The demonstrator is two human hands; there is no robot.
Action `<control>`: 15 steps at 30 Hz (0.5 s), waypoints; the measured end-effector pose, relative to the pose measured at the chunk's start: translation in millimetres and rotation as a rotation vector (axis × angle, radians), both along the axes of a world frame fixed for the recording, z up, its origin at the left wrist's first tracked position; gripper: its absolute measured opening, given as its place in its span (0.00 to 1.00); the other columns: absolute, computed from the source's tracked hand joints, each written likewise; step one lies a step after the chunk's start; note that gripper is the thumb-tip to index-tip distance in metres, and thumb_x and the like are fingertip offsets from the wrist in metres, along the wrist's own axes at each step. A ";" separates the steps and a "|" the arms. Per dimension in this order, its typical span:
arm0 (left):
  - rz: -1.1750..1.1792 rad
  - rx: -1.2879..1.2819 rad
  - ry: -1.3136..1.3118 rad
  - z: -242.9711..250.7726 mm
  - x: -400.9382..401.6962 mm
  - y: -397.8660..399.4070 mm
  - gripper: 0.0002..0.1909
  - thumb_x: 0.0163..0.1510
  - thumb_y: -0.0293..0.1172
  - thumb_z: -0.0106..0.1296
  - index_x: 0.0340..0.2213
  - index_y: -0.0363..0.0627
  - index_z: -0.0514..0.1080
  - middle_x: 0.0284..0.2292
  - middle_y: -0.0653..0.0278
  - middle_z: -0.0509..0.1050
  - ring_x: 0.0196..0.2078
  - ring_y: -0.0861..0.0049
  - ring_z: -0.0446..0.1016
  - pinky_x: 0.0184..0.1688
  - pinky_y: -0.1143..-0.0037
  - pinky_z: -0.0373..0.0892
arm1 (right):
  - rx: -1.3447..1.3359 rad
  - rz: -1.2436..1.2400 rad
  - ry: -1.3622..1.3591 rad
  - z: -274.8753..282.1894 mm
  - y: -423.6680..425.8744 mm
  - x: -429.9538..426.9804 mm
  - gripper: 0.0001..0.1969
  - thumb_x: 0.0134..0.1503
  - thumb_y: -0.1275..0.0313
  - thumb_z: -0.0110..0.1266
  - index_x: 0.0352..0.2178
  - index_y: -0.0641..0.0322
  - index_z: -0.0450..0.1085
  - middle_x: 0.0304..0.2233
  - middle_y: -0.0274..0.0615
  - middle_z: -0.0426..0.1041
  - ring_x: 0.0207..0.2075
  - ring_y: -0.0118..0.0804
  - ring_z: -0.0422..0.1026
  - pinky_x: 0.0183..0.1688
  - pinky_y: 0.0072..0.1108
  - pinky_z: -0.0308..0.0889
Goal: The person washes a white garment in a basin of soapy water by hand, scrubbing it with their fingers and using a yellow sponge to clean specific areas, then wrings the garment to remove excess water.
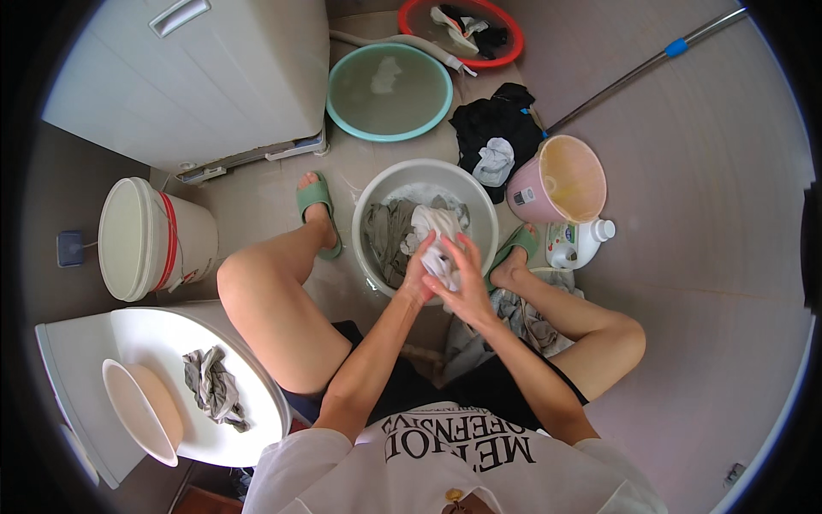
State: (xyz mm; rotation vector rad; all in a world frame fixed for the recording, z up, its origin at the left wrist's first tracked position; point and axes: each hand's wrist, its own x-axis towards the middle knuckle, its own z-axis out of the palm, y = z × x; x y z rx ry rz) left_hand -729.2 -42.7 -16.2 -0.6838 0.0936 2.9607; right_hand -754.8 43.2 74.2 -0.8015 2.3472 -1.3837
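A white wet cloth is held between my two hands over the near part of a white plastic basin. My left hand is on the cloth's left side, its fingers pointing up along it. On the right side my right hand touches the cloth, with thumb and fingers spread. Grey-green wet fabric lies in the basin to the left of the white cloth, and suds show at the far side. The cloth's underside is hidden.
Beyond the basin stand a teal basin of cloudy water and a red basin with clothes. Black clothing, a pink bucket and a detergent bottle are right. A lidded bucket stands left, above a white sink.
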 end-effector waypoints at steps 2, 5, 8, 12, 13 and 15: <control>0.125 -0.173 -0.004 14.1 -2.0 18.1 0.37 0.47 0.61 0.36 0.46 0.39 0.58 0.44 0.53 0.63 0.46 0.64 0.63 0.49 0.67 0.59 | -0.002 -0.100 0.069 -10.5 -1.7 -0.7 0.17 0.43 0.71 0.54 0.38 0.58 0.66 0.40 0.49 0.58 0.44 0.47 0.60 0.46 0.28 0.55; 0.151 -0.029 -0.035 43.5 -3.4 9.4 0.36 0.47 0.62 0.35 0.45 0.42 0.59 0.40 0.56 0.66 0.43 0.65 0.65 0.46 0.68 0.61 | 0.146 -0.073 0.202 -14.9 7.7 -4.4 0.15 0.42 0.75 0.52 0.36 0.56 0.66 0.36 0.51 0.58 0.38 0.52 0.63 0.38 0.29 0.60; 0.104 0.069 -0.127 34.1 -2.4 -6.6 0.38 0.44 0.65 0.36 0.42 0.42 0.62 0.36 0.55 0.68 0.34 0.67 0.69 0.35 0.72 0.67 | 0.285 0.217 0.194 21.0 9.1 14.0 0.13 0.39 0.79 0.50 0.31 0.57 0.67 0.28 0.46 0.59 0.28 0.48 0.65 0.30 0.29 0.62; 0.051 0.302 0.035 -15.2 3.7 -20.1 0.30 0.46 0.55 0.44 0.38 0.38 0.64 0.29 0.58 0.70 0.24 0.74 0.69 0.27 0.77 0.69 | 0.191 0.306 0.340 44.0 0.9 43.3 0.13 0.35 0.75 0.55 0.28 0.55 0.69 0.26 0.44 0.60 0.27 0.44 0.67 0.29 0.27 0.64; 0.015 0.376 0.195 -49.9 6.8 -23.7 0.27 0.47 0.50 0.47 0.38 0.37 0.64 0.29 0.59 0.70 0.24 0.76 0.69 0.30 0.78 0.69 | 0.178 0.318 0.340 40.7 -5.5 39.8 0.13 0.35 0.75 0.55 0.28 0.55 0.69 0.26 0.44 0.60 0.27 0.44 0.67 0.29 0.27 0.64; 0.040 0.141 0.348 -74.9 9.7 -10.7 0.21 0.49 0.44 0.47 0.38 0.39 0.64 0.31 0.60 0.70 0.29 0.75 0.70 0.31 0.78 0.68 | 0.155 0.229 0.412 14.7 -17.3 16.8 0.08 0.35 0.69 0.56 0.22 0.56 0.70 0.24 0.43 0.66 0.25 0.45 0.69 0.25 0.29 0.65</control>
